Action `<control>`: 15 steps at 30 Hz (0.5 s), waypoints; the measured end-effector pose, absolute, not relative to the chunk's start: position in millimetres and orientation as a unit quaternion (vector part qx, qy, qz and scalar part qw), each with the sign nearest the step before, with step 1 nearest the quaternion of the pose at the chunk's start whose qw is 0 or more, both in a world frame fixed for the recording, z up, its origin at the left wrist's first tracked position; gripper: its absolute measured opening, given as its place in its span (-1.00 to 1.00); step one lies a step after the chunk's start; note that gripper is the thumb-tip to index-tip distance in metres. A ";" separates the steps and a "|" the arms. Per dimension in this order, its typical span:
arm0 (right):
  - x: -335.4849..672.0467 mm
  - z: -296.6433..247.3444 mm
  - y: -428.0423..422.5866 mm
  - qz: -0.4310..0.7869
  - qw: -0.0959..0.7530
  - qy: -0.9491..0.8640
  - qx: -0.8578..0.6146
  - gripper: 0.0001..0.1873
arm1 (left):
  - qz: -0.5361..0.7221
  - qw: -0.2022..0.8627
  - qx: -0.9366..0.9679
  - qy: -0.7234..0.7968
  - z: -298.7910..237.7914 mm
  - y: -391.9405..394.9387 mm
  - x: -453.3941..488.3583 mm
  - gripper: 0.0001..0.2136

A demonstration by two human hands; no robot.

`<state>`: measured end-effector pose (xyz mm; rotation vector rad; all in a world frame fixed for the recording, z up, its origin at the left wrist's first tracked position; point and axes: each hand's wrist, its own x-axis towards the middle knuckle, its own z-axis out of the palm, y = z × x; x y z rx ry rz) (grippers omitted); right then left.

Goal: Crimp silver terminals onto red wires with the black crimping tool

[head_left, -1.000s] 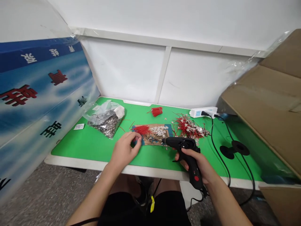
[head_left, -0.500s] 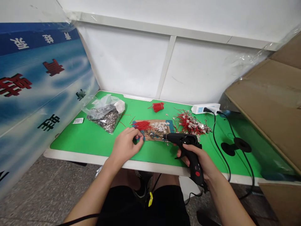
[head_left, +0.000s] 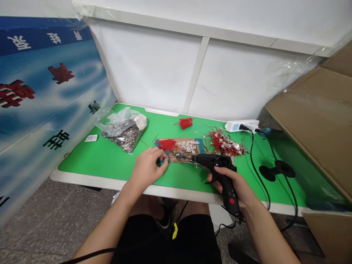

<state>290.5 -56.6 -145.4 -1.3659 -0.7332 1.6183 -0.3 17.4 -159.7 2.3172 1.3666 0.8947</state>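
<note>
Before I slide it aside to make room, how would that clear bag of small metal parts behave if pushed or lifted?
The bag looks packed with metal pieces, so it is probably heavy for its size. Its thin plastic is crumpled and slack on top, so it would likely sag when lifted. Lying flat on the green mat, it should drag, not roll.

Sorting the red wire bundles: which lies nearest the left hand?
The red bundle on the cardboard, just beyond the left hand; the small bundle lies farther back.

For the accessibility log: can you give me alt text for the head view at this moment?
The right hand grips a black glue gun, its nozzle pointing at a brown board on the green table, while the left hand pinches something small at the board's near-left corner. A bag of metal parts lies to the left.
</note>
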 end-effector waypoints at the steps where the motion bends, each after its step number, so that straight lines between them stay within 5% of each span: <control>1: 290.5 -145.0 -56.0 0.652 0.433 -0.291 -0.550 -0.59 | 0.318 0.166 0.803 0.476 -158.7 17.9 0.2 -0.88; 15: 296.2 -148.9 -56.1 0.657 0.399 -0.285 -0.573 -0.59 | 0.343 0.200 0.776 0.490 -159.1 23.6 9.4 -0.92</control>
